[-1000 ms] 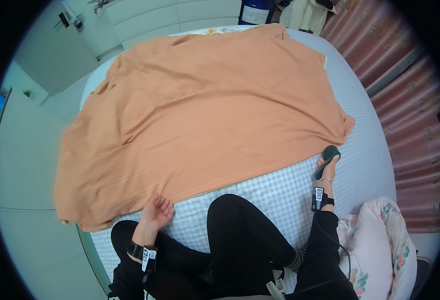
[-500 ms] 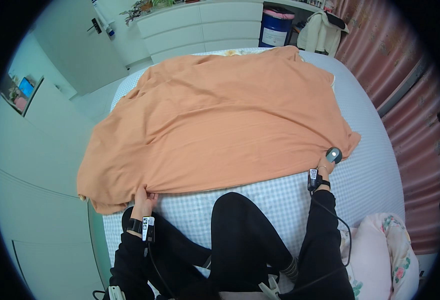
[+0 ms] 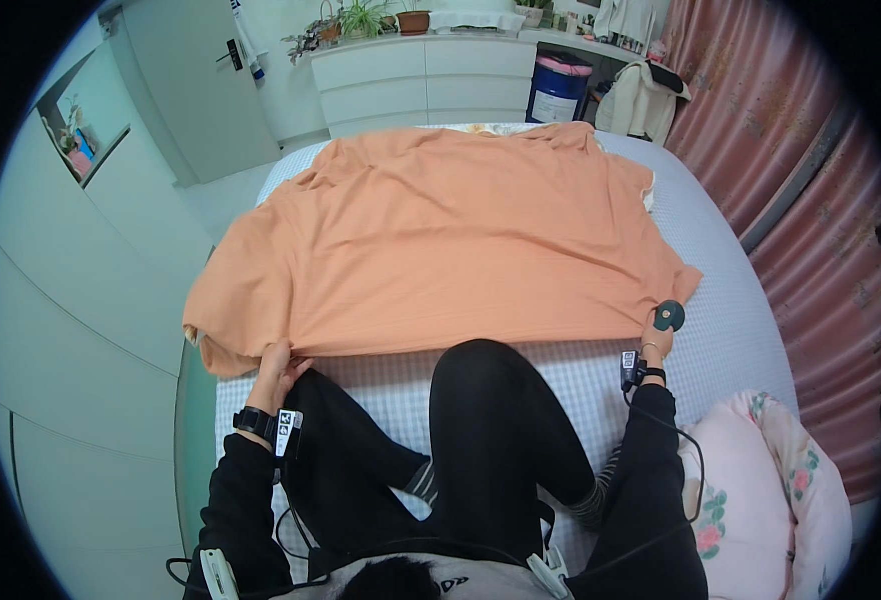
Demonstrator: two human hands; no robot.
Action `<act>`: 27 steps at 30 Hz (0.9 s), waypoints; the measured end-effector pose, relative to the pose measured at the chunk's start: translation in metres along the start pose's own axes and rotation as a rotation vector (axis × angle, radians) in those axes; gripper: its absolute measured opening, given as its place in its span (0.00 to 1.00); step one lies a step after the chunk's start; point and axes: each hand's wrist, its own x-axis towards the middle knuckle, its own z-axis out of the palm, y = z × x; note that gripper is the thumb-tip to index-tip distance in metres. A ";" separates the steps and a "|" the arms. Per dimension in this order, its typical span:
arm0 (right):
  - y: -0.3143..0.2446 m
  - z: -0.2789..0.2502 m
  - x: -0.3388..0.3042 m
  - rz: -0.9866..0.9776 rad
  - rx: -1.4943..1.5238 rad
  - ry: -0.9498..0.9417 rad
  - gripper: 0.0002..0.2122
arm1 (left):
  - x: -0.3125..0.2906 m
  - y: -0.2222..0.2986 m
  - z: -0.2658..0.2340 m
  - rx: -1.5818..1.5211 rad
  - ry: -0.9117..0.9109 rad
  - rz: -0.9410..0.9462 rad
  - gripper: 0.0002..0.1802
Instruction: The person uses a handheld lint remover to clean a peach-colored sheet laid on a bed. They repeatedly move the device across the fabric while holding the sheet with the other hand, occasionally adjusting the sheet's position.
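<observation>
A wide orange blanket (image 3: 471, 240) with a pale underside lies across the bed, loosely wrinkled. My left hand (image 3: 279, 368) is closed on its near edge, close to the left corner. Near the right corner, my right hand (image 3: 657, 338) is closed around a round dark device (image 3: 670, 316) with a small light spot. Folds in the blanket run toward this hand, so it seems to pinch the edge too; its fingertips are partly hidden. Between the hands the near edge is drawn fairly straight, just beyond my raised knee (image 3: 486, 400).
A checked sheet (image 3: 401, 385) covers the bed under my legs. At the lower right lies a pink floral quilt (image 3: 746, 500). Cables run along both my sleeves. Beyond the bed stand white drawers (image 3: 421, 90) and a blue drum (image 3: 559, 90); pink curtains (image 3: 811, 240) hang at the right.
The view has tilted, showing more of the far wall. Both hands stay at the blanket's near edge, and its left corner sits a little farther right in the picture.
</observation>
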 end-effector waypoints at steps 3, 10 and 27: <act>0.024 -0.012 -0.007 0.033 -0.028 0.025 0.18 | -0.018 0.007 -0.008 0.517 -0.021 0.045 0.13; 0.081 -0.031 -0.039 0.074 -0.114 -0.035 0.15 | -0.027 -0.013 -0.002 1.906 0.201 0.513 0.16; -0.006 -0.016 0.017 -0.198 0.034 0.164 0.19 | 0.152 0.072 0.139 1.321 -0.157 0.862 0.30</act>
